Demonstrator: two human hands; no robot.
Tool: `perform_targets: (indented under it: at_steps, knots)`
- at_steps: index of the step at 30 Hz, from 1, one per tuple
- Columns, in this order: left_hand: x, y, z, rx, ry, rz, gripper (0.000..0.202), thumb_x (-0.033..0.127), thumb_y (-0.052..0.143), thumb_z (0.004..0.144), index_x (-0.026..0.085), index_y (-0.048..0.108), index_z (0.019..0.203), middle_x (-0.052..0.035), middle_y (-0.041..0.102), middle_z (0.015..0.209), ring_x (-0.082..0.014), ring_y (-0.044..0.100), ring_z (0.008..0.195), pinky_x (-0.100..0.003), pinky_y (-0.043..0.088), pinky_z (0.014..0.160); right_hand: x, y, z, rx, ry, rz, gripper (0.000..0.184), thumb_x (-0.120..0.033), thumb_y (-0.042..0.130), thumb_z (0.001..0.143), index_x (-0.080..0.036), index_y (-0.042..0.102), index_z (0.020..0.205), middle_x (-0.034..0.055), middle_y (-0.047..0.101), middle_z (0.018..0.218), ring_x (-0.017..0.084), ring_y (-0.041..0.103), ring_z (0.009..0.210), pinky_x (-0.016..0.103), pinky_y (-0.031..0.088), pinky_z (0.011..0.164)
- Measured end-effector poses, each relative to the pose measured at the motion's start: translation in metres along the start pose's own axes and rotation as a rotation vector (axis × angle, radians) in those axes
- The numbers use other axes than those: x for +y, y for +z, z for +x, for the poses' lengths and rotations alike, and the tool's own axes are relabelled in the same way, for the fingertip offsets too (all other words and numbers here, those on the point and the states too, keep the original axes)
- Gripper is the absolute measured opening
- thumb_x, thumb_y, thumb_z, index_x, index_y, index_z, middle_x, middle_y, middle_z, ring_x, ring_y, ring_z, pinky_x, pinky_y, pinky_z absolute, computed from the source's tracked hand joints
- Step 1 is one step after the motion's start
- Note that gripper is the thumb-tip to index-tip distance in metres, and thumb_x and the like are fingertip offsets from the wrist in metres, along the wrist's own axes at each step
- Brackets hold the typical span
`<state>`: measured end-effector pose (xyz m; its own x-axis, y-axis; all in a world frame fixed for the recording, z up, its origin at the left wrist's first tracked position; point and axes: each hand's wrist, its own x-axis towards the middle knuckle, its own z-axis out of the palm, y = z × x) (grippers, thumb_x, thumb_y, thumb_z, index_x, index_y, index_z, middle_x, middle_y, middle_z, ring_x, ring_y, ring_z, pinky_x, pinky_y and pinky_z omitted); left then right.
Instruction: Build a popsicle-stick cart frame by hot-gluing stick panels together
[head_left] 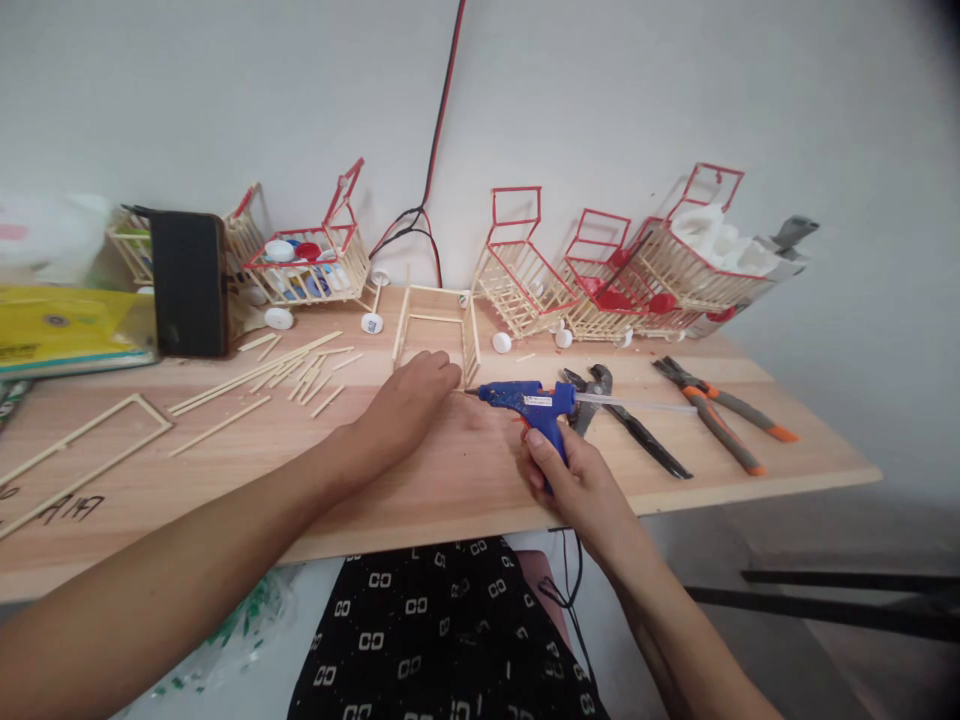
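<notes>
My right hand (566, 475) is wrapped round the handle of a blue glue gun (536, 400), a clear glue stick poking out of its back. The gun's nozzle points left and meets the near right corner of a small open frame of thin wooden sticks (472, 345). At that frame's near side, my left hand (416, 400) has its fingers closed on it; the fingertips are partly hidden by the hand itself. Left of this hand lie several loose wooden sticks (304, 375).
Small stick-built shopping carts with red rims, such as a cart full of bottle caps (307, 270) and a bare cart (525, 285), line the wall. Black pliers (630, 420) and orange-handled pliers (720, 410) lie right. A phone (190, 283) stands left, near a long stick frame (82, 490).
</notes>
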<state>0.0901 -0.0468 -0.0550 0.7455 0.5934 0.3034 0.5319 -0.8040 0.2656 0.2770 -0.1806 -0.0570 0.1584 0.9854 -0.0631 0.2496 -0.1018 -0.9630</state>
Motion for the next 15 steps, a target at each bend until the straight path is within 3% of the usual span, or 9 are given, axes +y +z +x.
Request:
perform_targets:
  at_steps: [15]
  knots:
    - [-0.0007, 0.0014, -0.0012, 0.016, 0.002, 0.001, 0.024, 0.012, 0.034, 0.095, 0.016, 0.052, 0.079, -0.0063, 0.054, 0.086, -0.0204, 0.048, 0.083, -0.035, 0.039, 0.075, 0.0003, -0.0008, -0.001, -0.017, 0.009, 0.019, 0.034, -0.055, 0.049, 0.09, -0.021, 0.048, 0.091, -0.0063, 0.042, 0.056, 0.009, 0.034, 0.045, 0.022, 0.025, 0.041]
